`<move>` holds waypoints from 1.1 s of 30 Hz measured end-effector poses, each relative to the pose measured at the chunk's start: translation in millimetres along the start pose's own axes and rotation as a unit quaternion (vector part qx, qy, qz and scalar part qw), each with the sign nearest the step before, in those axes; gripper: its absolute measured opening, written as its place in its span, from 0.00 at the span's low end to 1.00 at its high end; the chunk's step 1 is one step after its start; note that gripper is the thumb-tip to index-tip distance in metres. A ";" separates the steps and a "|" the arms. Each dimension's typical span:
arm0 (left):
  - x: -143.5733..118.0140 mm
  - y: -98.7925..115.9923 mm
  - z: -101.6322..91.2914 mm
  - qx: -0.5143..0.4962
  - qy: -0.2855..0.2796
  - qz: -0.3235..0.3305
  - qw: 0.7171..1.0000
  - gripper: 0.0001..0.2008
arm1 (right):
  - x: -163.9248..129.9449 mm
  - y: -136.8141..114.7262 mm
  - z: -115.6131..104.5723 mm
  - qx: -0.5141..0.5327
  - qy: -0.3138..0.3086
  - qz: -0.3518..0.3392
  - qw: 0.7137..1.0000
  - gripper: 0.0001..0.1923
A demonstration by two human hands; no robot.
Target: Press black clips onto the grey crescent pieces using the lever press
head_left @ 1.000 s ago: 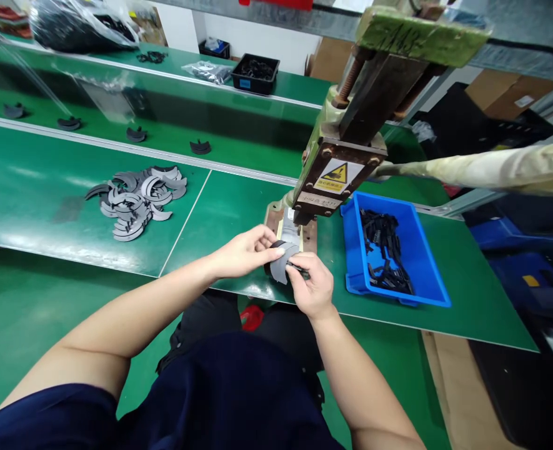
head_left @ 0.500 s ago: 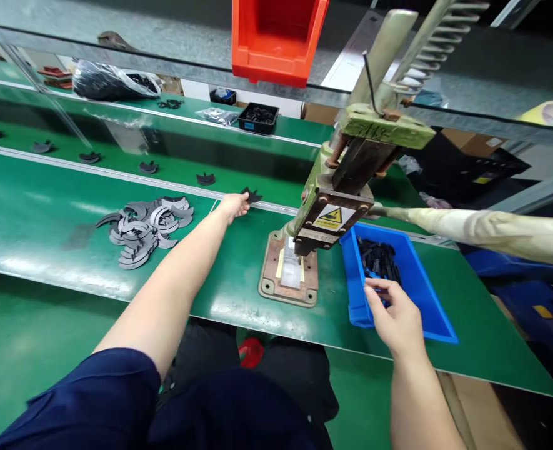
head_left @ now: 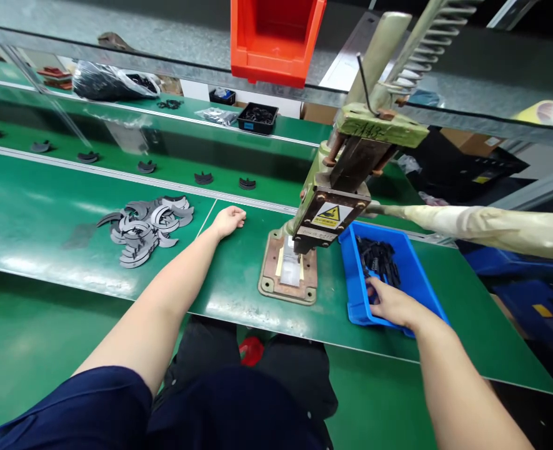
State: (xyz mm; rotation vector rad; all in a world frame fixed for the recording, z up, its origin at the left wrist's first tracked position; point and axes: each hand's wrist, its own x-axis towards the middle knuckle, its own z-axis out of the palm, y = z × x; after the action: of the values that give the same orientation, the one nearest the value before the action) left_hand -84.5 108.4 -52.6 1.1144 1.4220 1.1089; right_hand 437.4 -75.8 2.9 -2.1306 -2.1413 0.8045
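Note:
My left hand (head_left: 230,222) rests above the green work surface with its fingers curled closed, and nothing shows in it. Just beyond it, a dark curved part (head_left: 247,184) lies on the green strip behind the metal rail. My right hand (head_left: 388,302) reaches over the near side of a blue bin (head_left: 419,275). Its thumb and fingers are apart and bent down beside the black plastic parts (head_left: 378,257) inside; the fingertips are partly hidden. Between my hands stands a green hand press (head_left: 325,200) on a brown base plate (head_left: 267,275).
A pile of grey curved pieces (head_left: 147,228) lies left of my left arm. Several dark curved parts sit in a row along the green strip (head_left: 173,178). A red-orange bin (head_left: 276,65) hangs overhead. The press's wrapped lever (head_left: 482,230) juts out rightward above the blue bin.
My left hand has let go of the dark curved part on the strip and drawn back toward me. My right hand has moved lower into the blue bin, its wrist turned sideways.

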 end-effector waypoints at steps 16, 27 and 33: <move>-59.7 -12.4 -7.8 -0.017 -0.035 0.015 0.999 0.16 | -23.3 -13.2 -18.1 0.159 0.247 -0.007 0.956 0.18; -200.5 32.6 50.0 0.012 -0.127 0.183 0.975 0.20 | -53.9 -146.4 54.6 0.533 0.317 -0.114 0.776 0.18; -254.6 47.2 63.3 0.072 -0.236 0.253 0.936 0.21 | -49.0 -207.0 106.3 0.619 0.180 -0.143 0.751 0.18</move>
State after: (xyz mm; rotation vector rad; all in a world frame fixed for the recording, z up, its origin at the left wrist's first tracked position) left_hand 8.3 -128.8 26.2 1.7813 0.8634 0.9910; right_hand 210.0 -145.4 2.5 -1.0601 -1.0517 1.1489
